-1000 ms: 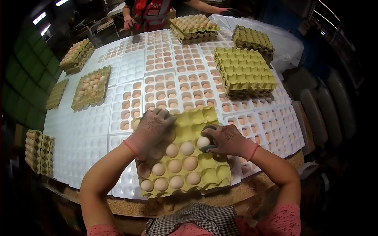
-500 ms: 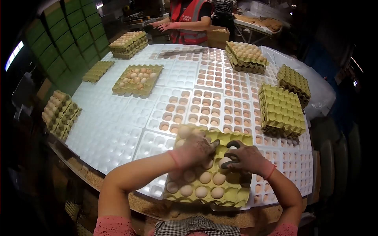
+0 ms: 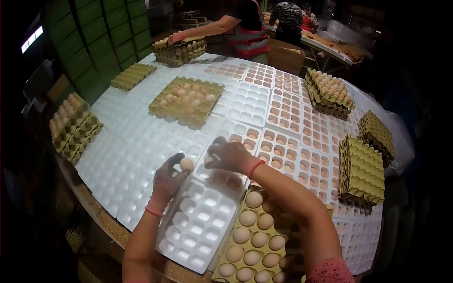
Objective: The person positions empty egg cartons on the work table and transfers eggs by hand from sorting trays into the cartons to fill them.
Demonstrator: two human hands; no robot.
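Observation:
My left hand [image 3: 166, 181], gloved with dark fingertips, pinches a pale egg [image 3: 187, 164] above the white plastic trays. Just right of it, my right hand [image 3: 231, 156] curls palm-down over a partly filled white tray [image 3: 218, 123]. A second egg [image 3: 209, 162] shows partly beneath its fingers. Below my left hand lies a white tray [image 3: 198, 221] whose visible cups hold no eggs. Under my right forearm, a yellow-green pulp tray [image 3: 239, 207] holds several rows of eggs; the arm hides part of it.
White trays cover the table, many with eggs on the right. An egg-filled pulp tray [image 3: 207, 112] sits mid-table. Stacks of egg trays stand at left [image 3: 78, 129], back right [image 3: 330, 96] and right [image 3: 362, 172]. Across the table, a co-worker's hand [image 3: 177, 37] touches another stack.
Both hands have left the pulp tray, moving up and left over the white trays with eggs. The view has shifted, and the co-worker now reaches to the back-left stack.

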